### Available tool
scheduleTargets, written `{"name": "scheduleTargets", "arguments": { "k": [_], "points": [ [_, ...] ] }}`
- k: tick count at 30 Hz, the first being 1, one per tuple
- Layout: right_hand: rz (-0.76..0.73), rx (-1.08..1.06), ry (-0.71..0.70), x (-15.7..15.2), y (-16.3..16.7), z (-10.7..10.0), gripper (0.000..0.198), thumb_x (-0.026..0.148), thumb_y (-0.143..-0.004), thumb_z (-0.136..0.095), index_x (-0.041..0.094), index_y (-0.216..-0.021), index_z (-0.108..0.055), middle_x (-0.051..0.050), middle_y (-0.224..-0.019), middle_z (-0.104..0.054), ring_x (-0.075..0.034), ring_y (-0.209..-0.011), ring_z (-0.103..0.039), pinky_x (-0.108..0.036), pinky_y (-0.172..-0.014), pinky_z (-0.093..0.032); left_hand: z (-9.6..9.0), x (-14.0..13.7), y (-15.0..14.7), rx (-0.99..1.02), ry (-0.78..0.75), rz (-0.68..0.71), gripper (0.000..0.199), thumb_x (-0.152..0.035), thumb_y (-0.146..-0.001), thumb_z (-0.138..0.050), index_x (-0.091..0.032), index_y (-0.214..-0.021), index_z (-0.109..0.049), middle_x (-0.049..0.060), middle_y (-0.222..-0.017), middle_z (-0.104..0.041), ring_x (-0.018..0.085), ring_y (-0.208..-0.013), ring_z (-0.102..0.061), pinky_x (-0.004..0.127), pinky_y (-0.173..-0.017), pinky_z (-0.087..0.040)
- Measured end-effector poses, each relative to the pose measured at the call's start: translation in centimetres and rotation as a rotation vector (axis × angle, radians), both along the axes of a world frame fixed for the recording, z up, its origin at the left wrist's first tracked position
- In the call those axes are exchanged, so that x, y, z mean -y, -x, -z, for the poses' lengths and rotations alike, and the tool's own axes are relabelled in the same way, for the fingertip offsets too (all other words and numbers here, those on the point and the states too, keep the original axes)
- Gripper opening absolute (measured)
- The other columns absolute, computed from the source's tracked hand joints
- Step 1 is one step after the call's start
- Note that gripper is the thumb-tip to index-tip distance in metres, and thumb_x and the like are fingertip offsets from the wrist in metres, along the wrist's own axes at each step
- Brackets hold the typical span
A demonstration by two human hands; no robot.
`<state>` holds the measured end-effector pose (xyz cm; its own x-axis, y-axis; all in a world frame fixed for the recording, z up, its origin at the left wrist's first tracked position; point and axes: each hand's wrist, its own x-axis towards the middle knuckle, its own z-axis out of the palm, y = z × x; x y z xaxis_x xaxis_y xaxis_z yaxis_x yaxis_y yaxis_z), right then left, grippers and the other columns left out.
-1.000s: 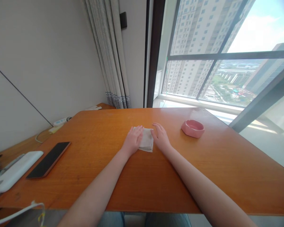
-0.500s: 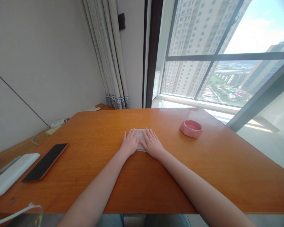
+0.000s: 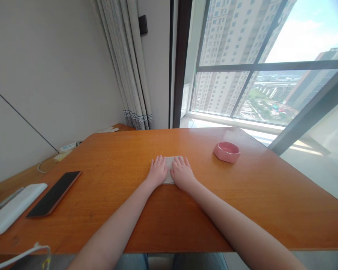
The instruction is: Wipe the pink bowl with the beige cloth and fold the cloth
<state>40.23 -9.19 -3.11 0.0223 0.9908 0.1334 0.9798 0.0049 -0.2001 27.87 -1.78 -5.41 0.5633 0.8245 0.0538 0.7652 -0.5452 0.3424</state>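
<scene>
Cloth (image 3: 169, 170): pale and flat, lying on the table (image 3: 109, 161) squarely in front of the person; a strip of it shows between the two hands, its sides covered by them.
Left hand (image 3: 157, 170): released, palm down, fingers extended and pointing away from the body; rests over the cloth's left side.
Right hand (image 3: 182, 172): also released, palm down over the cloth's right side, fingers a little bent; how hard either palm presses, I can't judge from where I stand.
Arms: both bare, reaching forward over the near edge and converging at the cloth.
Bowl (image 3: 227, 152): pink, angular outside, upright, right of the hands and well apart from them, towards the far side.
Slab (image 3: 54, 195): black face, coppery edge, flat on the table to the left, well apart from the left hand.
White case (image 3: 17, 206): rounded corners, just beyond the slab on its left.
Cable (image 3: 28, 255): white, looping at the near left corner.
Power strip (image 3: 68, 147): white, by the wall, back left.
Curtain (image 3: 129, 63): grey, hanging behind the table.
Window (image 3: 242, 67): right of the curtain, towers outside, bright daylight.
</scene>
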Motion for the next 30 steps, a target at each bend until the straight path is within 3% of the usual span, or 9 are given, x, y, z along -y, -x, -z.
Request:
{"name": "scheduleTargets", "arguments": {
  "k": [4,8,11,17,21,23,26,28,30],
  "points": [
    [-0.029,0.035,0.034,1.5,2.1,0.5,0.052,0.035,-0.093,-0.032,0.011,-0.139,-0.039,-0.017,-0.146,-0.035,-0.035,-0.136,-0.028,-0.049,-0.108,-0.023,-0.4,-0.1,0.0,0.227,0.073,0.059,0.050,-0.026,-0.091,-0.023,-0.019,-0.139,-0.038,0.006,-0.148,-0.035,0.016,-0.137,-0.030,0.040,-0.115,-0.017],
    [-0.009,0.049,0.095,3.6,0.4,0.7,0.053,0.033,-0.090,-0.035,0.017,-0.140,-0.038,-0.013,-0.150,-0.029,-0.037,-0.137,-0.025,-0.052,-0.108,-0.021,-0.5,0.1,0.7,0.103,0.009,0.134,0.050,-0.037,-0.089,-0.037,-0.016,-0.133,-0.046,0.010,-0.148,-0.034,0.022,-0.139,-0.026,0.041,-0.115,-0.015],
    [-0.011,0.033,0.173,5.6,-4.8,0.5,0.054,0.022,-0.083,-0.037,0.020,-0.137,-0.042,-0.007,-0.150,-0.031,-0.030,-0.138,-0.025,-0.048,-0.110,-0.021,-0.6,0.2,0.9,0.009,-0.014,0.178,0.052,-0.041,-0.088,-0.039,-0.018,-0.135,-0.045,0.009,-0.149,-0.032,0.024,-0.140,-0.023,0.042,-0.115,-0.015],
    [0.356,-0.030,0.114,10.1,-19.0,1.5,0.052,0.014,-0.074,-0.036,0.019,-0.123,-0.052,-0.010,-0.139,-0.046,-0.024,-0.129,-0.041,-0.044,-0.106,-0.029,-0.6,0.3,0.8,-0.018,-0.022,0.169,0.053,-0.039,-0.089,-0.038,-0.017,-0.137,-0.043,0.011,-0.150,-0.029,0.025,-0.140,-0.022,0.042,-0.115,-0.015],
    [0.332,-0.075,0.054,11.6,-23.4,2.2,0.049,0.017,-0.072,-0.038,0.020,-0.119,-0.052,-0.010,-0.132,-0.053,-0.025,-0.121,-0.048,-0.043,-0.102,-0.035,-0.5,0.2,0.8,-0.019,-0.012,0.171,0.053,-0.039,-0.089,-0.039,-0.018,-0.137,-0.043,0.010,-0.150,-0.029,0.025,-0.140,-0.022,0.042,-0.115,-0.014],
    [0.345,-0.021,0.006,11.3,-22.9,2.1,0.042,0.017,-0.072,-0.038,0.020,-0.110,-0.056,-0.009,-0.132,-0.053,-0.027,-0.120,-0.049,-0.049,-0.103,-0.032,-0.4,0.2,0.9,-0.012,-0.013,0.172,0.052,-0.039,-0.089,-0.040,-0.018,-0.136,-0.043,0.010,-0.150,-0.030,0.025,-0.140,-0.022,0.042,-0.115,-0.014],
    [0.397,0.101,-0.211,9.5,-19.0,1.7,0.037,0.017,-0.074,-0.038,0.019,-0.105,-0.057,-0.011,-0.130,-0.053,-0.031,-0.121,-0.046,-0.060,-0.105,-0.022,-0.2,0.1,0.8,0.023,-0.014,0.165,0.051,-0.038,-0.088,-0.042,-0.018,-0.135,-0.044,0.010,-0.149,-0.032,0.025,-0.139,-0.024,0.042,-0.115,-0.015],
    [0.307,0.088,-0.319,7.5,-14.8,1.5,0.038,0.017,-0.076,-0.039,0.017,-0.111,-0.056,-0.012,-0.129,-0.053,-0.029,-0.121,-0.046,-0.056,-0.106,-0.024,-0.1,0.1,0.7,0.073,-0.013,0.145,0.048,-0.036,-0.086,-0.044,-0.019,-0.131,-0.048,0.011,-0.148,-0.034,0.025,-0.139,-0.026,0.043,-0.115,-0.017],
    [0.153,0.008,-0.314,5.0,-10.0,1.6,0.045,0.016,-0.077,-0.039,0.016,-0.120,-0.051,-0.012,-0.129,-0.053,-0.026,-0.120,-0.047,-0.050,-0.108,-0.025,-0.1,0.0,0.6,0.154,-0.018,0.129,0.043,-0.033,-0.085,-0.046,-0.019,-0.124,-0.054,0.011,-0.147,-0.036,0.025,-0.137,-0.030,0.043,-0.114,-0.020]
  ]
}}
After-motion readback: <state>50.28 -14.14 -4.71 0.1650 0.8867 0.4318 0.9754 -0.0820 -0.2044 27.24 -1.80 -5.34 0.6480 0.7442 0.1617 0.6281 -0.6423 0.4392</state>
